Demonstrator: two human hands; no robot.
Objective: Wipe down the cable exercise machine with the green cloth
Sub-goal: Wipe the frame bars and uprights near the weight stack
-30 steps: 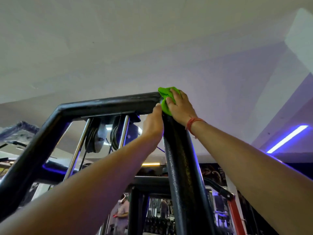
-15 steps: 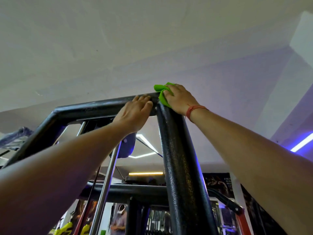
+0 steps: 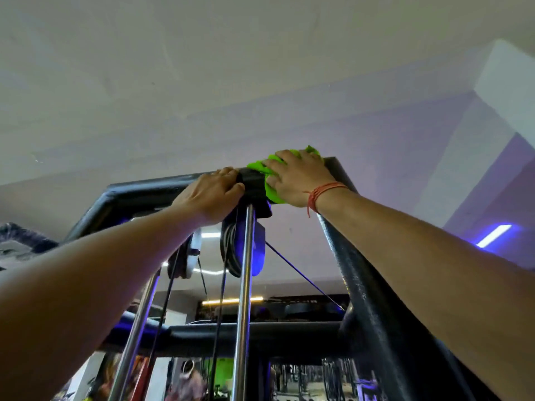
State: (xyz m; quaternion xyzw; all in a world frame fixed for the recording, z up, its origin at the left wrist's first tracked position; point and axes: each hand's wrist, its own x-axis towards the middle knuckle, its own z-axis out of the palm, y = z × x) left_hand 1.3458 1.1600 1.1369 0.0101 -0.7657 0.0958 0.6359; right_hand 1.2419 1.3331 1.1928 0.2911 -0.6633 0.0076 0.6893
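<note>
Seen from below, a person reaches both arms up to the top bar (image 3: 150, 188) of a black cable exercise machine (image 3: 364, 282) in a gym w/ a white ceiling. At left, the bar's bent corner drops away toward the frame edge. The left hand (image 3: 211, 195) rests on the top bar, fingers curled over its upper edge, thumb against the near face; grip is closed round the bar, no cloth in it. Below that hand hang two chrome guide rods (image 3: 244, 285), black pulleys (image 3: 231, 247) and thin cables. Just right of the left hand, apart from it by a short bare stretch of bar, the green cloth (image 3: 267, 185) lies bunched on the top bar near the right upright. The right hand (image 3: 295, 178) is spread flat over the cloth, fingers fairly straight, pressing it onto the bar; grip wide, palm down. A red thread band (image 3: 321, 191) circles the right wrist. Far right, a purple-blue strip light (image 3: 493, 235) glows on the wall. Blurred gym gear shows at bottom.
</note>
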